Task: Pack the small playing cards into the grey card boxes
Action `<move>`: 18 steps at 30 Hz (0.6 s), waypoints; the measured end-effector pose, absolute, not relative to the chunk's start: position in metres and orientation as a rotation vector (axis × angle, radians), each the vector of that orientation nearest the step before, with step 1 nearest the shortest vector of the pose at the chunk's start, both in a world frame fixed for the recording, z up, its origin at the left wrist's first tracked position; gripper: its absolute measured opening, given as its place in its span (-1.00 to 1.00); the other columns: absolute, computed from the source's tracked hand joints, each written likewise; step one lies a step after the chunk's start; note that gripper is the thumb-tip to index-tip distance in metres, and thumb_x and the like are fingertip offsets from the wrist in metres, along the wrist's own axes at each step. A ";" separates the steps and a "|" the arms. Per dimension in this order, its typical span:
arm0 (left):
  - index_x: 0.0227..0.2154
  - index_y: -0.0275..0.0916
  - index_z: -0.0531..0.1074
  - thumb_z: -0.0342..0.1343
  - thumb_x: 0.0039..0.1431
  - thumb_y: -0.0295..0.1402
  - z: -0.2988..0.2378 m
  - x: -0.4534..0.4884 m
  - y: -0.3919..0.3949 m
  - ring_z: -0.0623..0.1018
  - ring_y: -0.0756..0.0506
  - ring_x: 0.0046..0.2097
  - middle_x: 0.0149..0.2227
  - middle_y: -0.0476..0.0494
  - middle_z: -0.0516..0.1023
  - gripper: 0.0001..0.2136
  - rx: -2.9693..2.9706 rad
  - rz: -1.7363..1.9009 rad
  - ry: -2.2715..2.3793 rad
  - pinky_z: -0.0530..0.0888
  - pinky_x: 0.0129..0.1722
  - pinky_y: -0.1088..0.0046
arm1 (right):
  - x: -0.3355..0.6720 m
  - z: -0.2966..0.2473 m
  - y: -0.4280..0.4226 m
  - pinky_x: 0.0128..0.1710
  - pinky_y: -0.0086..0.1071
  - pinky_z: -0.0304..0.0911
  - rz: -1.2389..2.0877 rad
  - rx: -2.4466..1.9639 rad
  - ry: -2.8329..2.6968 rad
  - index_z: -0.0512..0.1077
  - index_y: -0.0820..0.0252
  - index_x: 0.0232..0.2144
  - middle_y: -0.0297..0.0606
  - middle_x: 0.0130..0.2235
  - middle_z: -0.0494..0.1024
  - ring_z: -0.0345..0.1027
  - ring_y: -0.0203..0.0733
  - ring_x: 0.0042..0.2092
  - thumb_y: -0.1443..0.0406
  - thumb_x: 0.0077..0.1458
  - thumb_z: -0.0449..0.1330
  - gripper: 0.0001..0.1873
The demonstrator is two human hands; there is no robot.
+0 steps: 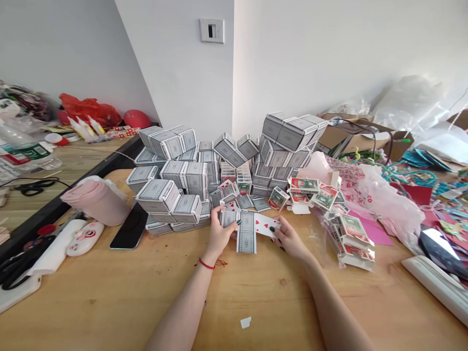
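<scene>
My left hand [219, 234] is closed on a small stack of playing cards [229, 217] with a grey patterned back. My right hand [288, 238] pinches a face-up card [266, 225] with red hearts. Between the hands, a flat grey patterned card box [246, 232] lies on the wooden table [146, 292]; both hands touch its edges. Behind them rises a big pile of closed grey card boxes [183, 187]. A red string bracelet [206, 264] circles my left wrist.
Red-and-green card packs [314, 192] and a clear bag of more packs [353, 239] lie to the right. A black phone [129, 226], a pink roll [97, 200] and a white gadget [85, 237] sit left. Scissors [12, 268] lie far left. Paper scraps clutter the right edge.
</scene>
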State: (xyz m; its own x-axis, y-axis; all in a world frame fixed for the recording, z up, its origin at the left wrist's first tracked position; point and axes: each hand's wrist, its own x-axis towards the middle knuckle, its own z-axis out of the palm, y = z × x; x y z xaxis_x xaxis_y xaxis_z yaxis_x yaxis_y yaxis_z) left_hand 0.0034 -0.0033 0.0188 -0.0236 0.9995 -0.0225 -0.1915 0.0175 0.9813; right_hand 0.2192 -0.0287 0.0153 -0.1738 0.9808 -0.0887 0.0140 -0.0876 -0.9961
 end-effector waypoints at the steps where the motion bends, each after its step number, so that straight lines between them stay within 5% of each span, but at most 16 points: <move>1: -0.11 -0.14 0.17 0.18 -0.20 -0.42 0.019 0.003 -0.003 0.46 -0.05 -0.35 -0.27 -0.07 0.39 -0.49 1.062 1.324 1.108 0.46 -0.39 0.39 | 0.220 0.016 -0.029 -0.75 -0.60 -0.12 1.396 -1.200 -1.302 0.16 0.14 -0.32 -0.49 -0.62 0.26 0.00 -0.48 -0.69 0.14 0.01 0.07 -0.76; 6: -0.18 -0.17 0.28 0.20 -0.23 -0.45 0.019 0.003 -0.003 0.45 -0.06 -0.25 -0.24 -0.08 0.41 -0.55 1.080 1.323 1.134 0.42 -0.23 0.38 | 0.222 0.017 -0.031 -0.75 -0.60 -0.10 1.374 -1.222 -1.331 0.19 0.12 -0.32 -0.50 -0.62 0.19 -0.01 -0.46 -0.67 0.15 -0.01 0.09 -0.77; 18: -0.22 -0.18 0.24 0.17 -0.19 -0.40 0.016 0.000 -0.002 0.43 -0.01 -0.40 -0.35 -0.01 0.37 -0.62 1.176 1.195 1.080 0.43 -0.48 0.50 | 0.230 0.019 -0.033 -0.72 -0.58 -0.09 1.425 -1.216 -1.385 0.24 0.12 -0.32 -0.49 -0.61 0.19 -0.02 -0.44 -0.65 0.16 -0.04 0.13 -0.76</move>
